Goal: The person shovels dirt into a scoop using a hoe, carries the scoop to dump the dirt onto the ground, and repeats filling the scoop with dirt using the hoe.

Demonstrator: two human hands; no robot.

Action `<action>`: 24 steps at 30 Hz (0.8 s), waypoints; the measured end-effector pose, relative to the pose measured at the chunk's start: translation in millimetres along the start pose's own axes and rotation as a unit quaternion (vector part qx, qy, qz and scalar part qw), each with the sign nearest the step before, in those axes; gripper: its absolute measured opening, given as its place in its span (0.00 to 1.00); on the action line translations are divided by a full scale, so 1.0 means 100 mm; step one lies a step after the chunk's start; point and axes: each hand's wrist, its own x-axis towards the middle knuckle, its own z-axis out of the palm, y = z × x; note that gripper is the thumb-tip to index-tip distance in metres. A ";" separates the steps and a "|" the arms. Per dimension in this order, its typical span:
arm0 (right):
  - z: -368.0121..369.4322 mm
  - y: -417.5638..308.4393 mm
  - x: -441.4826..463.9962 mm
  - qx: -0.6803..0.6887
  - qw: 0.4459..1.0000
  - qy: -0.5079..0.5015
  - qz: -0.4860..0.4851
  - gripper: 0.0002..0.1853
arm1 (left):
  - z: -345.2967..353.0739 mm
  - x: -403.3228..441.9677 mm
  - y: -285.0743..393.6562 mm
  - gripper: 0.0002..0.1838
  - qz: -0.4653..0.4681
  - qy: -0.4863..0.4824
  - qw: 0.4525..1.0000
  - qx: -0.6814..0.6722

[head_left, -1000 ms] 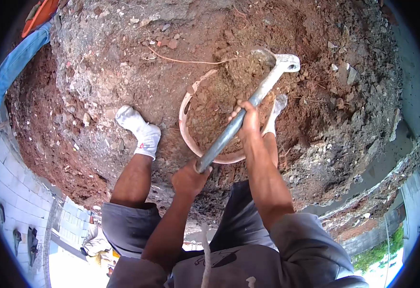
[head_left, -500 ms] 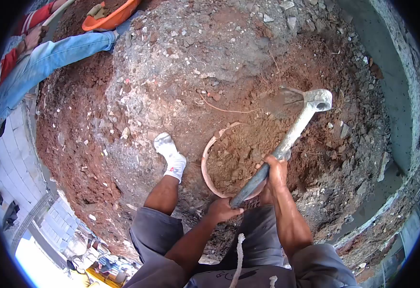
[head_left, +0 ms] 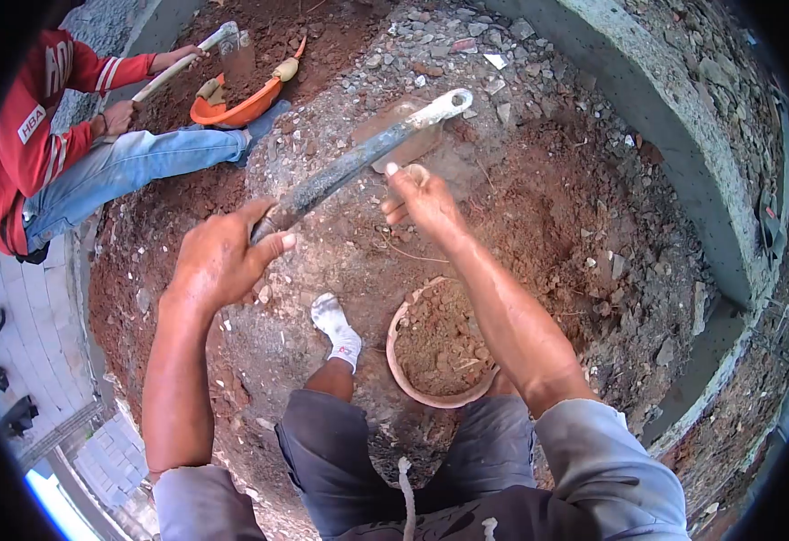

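My left hand point(head_left: 228, 252) is wrapped around the lower end of a hoe point(head_left: 345, 169), whose handle slants up to the right. The hoe's pale socket point(head_left: 439, 108) is at the upper end, and its broad blade point(head_left: 421, 144) shows behind the handle, over the soil. My right hand point(head_left: 426, 203) is beside the handle just below the blade, apart from it, with loosely curled, parted fingers and nothing in them. Below it, near my legs, a round basin point(head_left: 396, 361) with a pale rim holds brown soil.
At the upper left a person in a red top point(head_left: 29, 153) and jeans holds a long-handled tool point(head_left: 173, 72) over an orange basin point(head_left: 250, 110). Loose soil and stones surround my white-socked foot point(head_left: 336, 326). A concrete wall point(head_left: 674, 126) curves along the right.
The hoe has swung up and left, away from the soil-filled basin. My right hand has let go of the handle; my left has risen with it. The other person is more in view.
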 end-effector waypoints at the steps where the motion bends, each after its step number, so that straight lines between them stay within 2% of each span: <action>1: -0.03 0.26 -0.09 -0.025 0.999 -0.012 0.025 0.24 | -0.08 0.23 -0.09 0.30 0.006 0.005 0.999 0.048; 2: -0.11 0.59 -0.20 -0.051 0.997 -0.024 0.052 0.22 | -0.13 0.44 -0.14 0.30 0.014 0.009 0.996 0.093; 4: -0.41 1.36 -0.49 -0.051 0.985 -0.002 0.167 0.17 | -0.38 0.70 -0.05 0.29 0.005 0.059 0.987 0.149; 6: -0.87 2.49 -0.86 -0.083 0.955 0.086 0.270 0.15 | -0.47 0.86 0.12 0.27 0.004 0.075 0.972 0.223; 8: -1.40 3.51 -1.44 -0.147 0.924 0.146 0.323 0.16 | -0.27 0.98 0.26 0.26 0.041 0.089 0.950 0.295; 9: -1.68 3.90 -1.75 -0.209 0.901 0.145 0.353 0.18 | -0.13 1.07 0.24 0.25 0.084 0.108 0.949 0.285; 10: -1.83 3.96 -1.99 -0.281 0.879 0.147 0.357 0.21 | 0.00 1.17 0.21 0.25 0.122 0.132 0.946 0.271; 11: -1.98 4.00 -2.22 -0.351 0.851 0.149 0.362 0.23 | 0.06 1.23 0.24 0.24 0.203 0.265 0.887 0.320; 12: -2.05 3.71 -2.35 -0.425 0.824 0.156 0.341 0.25 | 0.12 1.26 0.29 0.24 0.274 0.397 0.800 0.357; 13: -2.11 3.53 -2.35 -0.399 0.809 0.181 0.391 0.27 | 0.21 1.19 0.47 0.22 0.266 0.410 0.842 0.227; 14: -2.23 3.70 -2.29 -0.401 0.812 0.171 0.388 0.26 | 0.31 1.08 0.71 0.20 0.252 0.418 0.867 0.094; 15: -2.39 3.93 -2.26 -0.401 0.814 0.159 0.389 0.26 | 0.55 0.97 0.92 0.15 0.261 0.433 0.863 0.004; 16: -2.51 4.16 -2.29 -0.403 0.813 0.143 0.395 0.26 | 0.83 0.85 1.10 0.13 0.257 0.382 0.887 -0.047; 17: -2.59 4.36 -2.22 -0.551 0.771 -0.021 0.319 0.23 | 1.26 0.75 1.28 0.11 0.202 0.300 0.920 -0.154; 18: -2.64 4.52 -2.08 -0.504 0.793 0.041 0.339 0.22 | 1.66 0.73 1.34 0.11 0.198 0.212 0.950 -0.118; 19: -2.59 4.67 -1.95 -0.451 0.810 0.100 0.360 0.21 | 2.20 0.78 1.30 0.12 0.151 0.119 0.968 -0.164; 20: -2.53 4.85 -1.89 -0.394 0.822 0.154 0.381 0.21 | 2.74 0.79 1.28 0.14 0.028 0.020 0.977 -0.210; 21: -2.54 5.05 -1.87 -0.472 0.803 0.051 0.361 0.20 | 3.40 0.84 1.10 0.16 -0.070 -0.043 0.956 -0.282; 22: -2.55 5.27 -1.85 -0.540 0.773 -0.056 0.329 0.20 | 4.22 0.92 0.68 0.20 -0.127 -0.120 0.953 -0.246; 23: -2.52 5.50 -1.81 -0.598 0.732 -0.162 0.284 0.20 | 4.72 0.90 0.52 0.18 -0.149 -0.179 0.962 -0.140; 24: -2.42 5.93 -1.67 -0.525 0.787 -0.054 0.320 0.20 | 6.15 0.78 -0.20 0.22 -0.166 -0.219 0.961 0.025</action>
